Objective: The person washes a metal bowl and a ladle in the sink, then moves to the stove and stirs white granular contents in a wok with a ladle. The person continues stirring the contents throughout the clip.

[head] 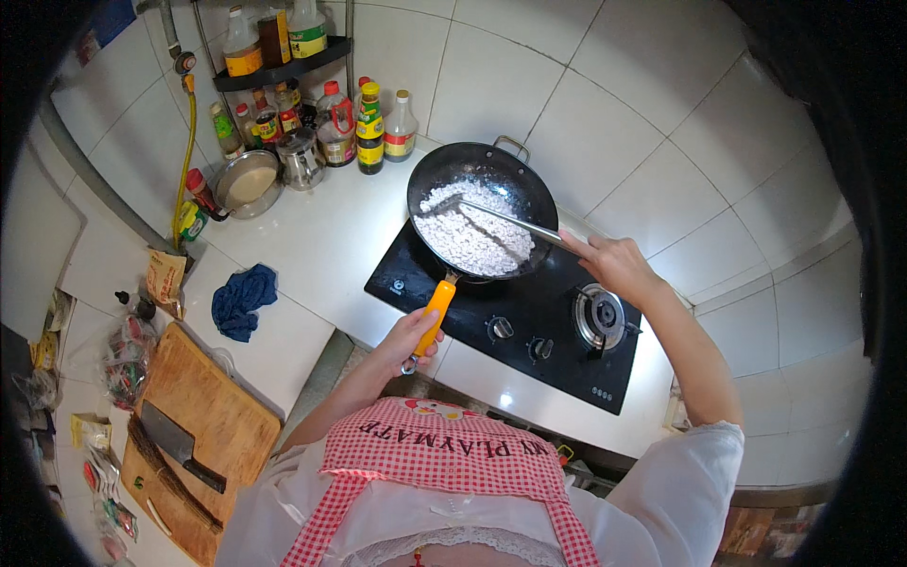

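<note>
A dark wok (443,166) stands over the left burner of a black glass gas hob (453,319). My left hand (407,341) grips its orange handle (437,312) from below. White, crumbly lumps of food (460,241) cover the middle of the wok; what they are I cannot tell. From the right, my right hand (613,262) holds the metal shaft of a spatula (521,223). The spatula's blade lies among the lumps near the wok's upper left, partly covered by them.
Several sauce bottles (369,131), a steel pot (301,159) and a bowl of pale liquid (248,181) line the back left corner. A blue cloth (243,301) lies on the counter. Lower left, a cleaver (170,432) rests on a wooden cutting board (205,375). The right burner (602,315) is uncovered.
</note>
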### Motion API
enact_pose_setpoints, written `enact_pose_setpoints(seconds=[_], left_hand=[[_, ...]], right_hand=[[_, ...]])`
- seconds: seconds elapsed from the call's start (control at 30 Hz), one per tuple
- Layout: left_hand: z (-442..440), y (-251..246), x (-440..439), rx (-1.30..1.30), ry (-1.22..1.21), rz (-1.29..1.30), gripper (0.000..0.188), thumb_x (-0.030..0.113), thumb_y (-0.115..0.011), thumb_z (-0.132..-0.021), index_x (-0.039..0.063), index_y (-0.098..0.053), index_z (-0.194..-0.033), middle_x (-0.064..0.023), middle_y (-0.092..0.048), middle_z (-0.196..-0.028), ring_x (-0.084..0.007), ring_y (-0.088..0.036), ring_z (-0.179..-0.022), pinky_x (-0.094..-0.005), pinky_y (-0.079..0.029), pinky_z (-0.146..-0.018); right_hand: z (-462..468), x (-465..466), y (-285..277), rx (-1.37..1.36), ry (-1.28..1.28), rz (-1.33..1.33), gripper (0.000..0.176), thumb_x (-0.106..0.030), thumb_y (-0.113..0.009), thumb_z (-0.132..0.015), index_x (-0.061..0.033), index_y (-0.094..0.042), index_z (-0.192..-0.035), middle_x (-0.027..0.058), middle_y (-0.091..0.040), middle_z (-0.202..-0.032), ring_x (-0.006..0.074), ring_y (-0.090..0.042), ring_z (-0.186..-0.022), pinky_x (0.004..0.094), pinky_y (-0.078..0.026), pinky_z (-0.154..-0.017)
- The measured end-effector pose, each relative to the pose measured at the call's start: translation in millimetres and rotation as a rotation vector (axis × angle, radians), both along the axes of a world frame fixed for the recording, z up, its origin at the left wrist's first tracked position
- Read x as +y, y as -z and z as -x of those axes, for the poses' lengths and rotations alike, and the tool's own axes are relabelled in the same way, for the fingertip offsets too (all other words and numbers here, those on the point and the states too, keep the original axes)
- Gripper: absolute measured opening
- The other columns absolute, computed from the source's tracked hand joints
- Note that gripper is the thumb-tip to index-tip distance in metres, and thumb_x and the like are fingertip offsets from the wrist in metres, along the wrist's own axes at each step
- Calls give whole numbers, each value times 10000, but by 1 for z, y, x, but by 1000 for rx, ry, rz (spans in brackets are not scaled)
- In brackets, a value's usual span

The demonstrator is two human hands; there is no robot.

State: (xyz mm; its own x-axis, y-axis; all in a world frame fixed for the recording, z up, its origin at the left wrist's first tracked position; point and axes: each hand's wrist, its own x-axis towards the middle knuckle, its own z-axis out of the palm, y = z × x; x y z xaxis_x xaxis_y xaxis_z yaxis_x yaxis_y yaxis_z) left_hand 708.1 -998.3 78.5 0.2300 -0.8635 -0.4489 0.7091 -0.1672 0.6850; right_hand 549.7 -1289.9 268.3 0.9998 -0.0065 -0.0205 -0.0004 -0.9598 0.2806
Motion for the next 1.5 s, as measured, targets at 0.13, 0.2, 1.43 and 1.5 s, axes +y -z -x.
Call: enact_pose_setpoints(seconds=[0.13,0.2,1.43,1.5], left_hand=[[0,1,0,9,-7,3,288,344,-490,-965,119,-422,-1132,-14,-511,-773,-54,-451,-513,-175,-360,-382],[0,1,0,20,-17,2,281,340,-490,-965,120,-427,-1128,-10,-511,-767,-53,-452,-512,-175,-362,-382],[-1,0,1,24,13,23,327,351,-477,-968,109,-387,-1169,-26,-507,-752,-61,-458,-504,-178,-369,-398],[-1,2,1,25,12,32,320,351,-475,-969,108,-392,-1160,-27,-507,-751,-64,-460,-503,-181,-368,-398]], right_hand=[[39,10,-22,39,98,84,629,-97,-600,-833,-246,-375,-1401,95,-569,-771,242,-591,-599,383,-489,-557],[53,17,-41,53,177,142,632,-99,-596,-840,-270,-374,-1405,83,-565,-759,219,-584,-588,373,-486,-556],[36,2,21,-145,663,-447,382,-326,-580,-879,-145,-592,-1215,217,-656,-918,398,-622,-884,450,-490,-793],[42,-6,19,-195,664,-372,405,-330,-589,-871,-131,-584,-1223,204,-661,-907,397,-631,-850,456,-497,-772]])
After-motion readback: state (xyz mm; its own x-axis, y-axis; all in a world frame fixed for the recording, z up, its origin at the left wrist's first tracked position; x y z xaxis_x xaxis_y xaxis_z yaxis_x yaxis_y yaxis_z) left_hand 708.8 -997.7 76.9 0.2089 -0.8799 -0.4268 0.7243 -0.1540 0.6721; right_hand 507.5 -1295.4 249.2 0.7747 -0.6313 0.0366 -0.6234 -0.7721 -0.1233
